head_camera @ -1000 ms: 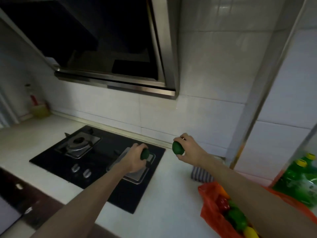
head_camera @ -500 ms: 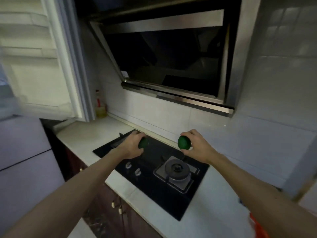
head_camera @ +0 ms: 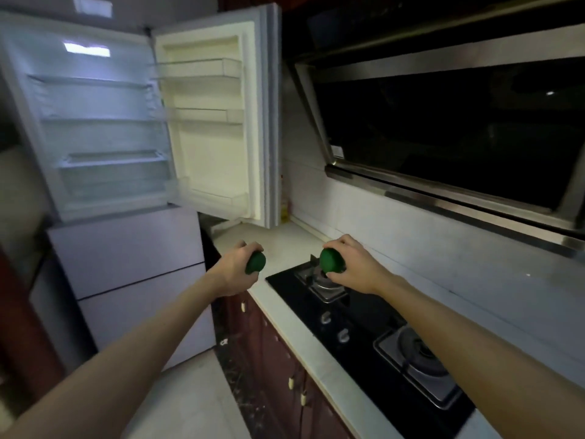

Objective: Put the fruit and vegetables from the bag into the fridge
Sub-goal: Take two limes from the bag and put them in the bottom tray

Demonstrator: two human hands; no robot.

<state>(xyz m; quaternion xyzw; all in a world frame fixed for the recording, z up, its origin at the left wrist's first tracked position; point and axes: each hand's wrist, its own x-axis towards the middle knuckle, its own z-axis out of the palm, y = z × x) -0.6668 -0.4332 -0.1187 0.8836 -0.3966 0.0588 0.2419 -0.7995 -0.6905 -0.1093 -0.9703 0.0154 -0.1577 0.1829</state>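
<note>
My left hand point(head_camera: 235, 272) grips a dark green fruit point(head_camera: 256, 262) above the counter's left end. A second round green fruit point(head_camera: 330, 260) is held in my right hand point(head_camera: 354, 267), over the far burner of the black hob point(head_camera: 364, 331). The fridge point(head_camera: 104, 137) stands at the left with its upper compartment lit and its glass shelves bare. Its door point(head_camera: 218, 122) is swung wide towards the counter, with bare door racks. The bag is out of view.
A white counter point(head_camera: 285, 245) runs along the tiled wall, with dark red cabinet doors point(head_camera: 278, 359) below. A steel and black range hood point(head_camera: 459, 131) hangs above the hob. A small bottle point(head_camera: 285, 210) stands in the corner behind the fridge door. Pale floor lies below.
The view has swung left from the hob and the red bag to the open fridge. Both hands still hold their green fruits and have travelled left with me.
</note>
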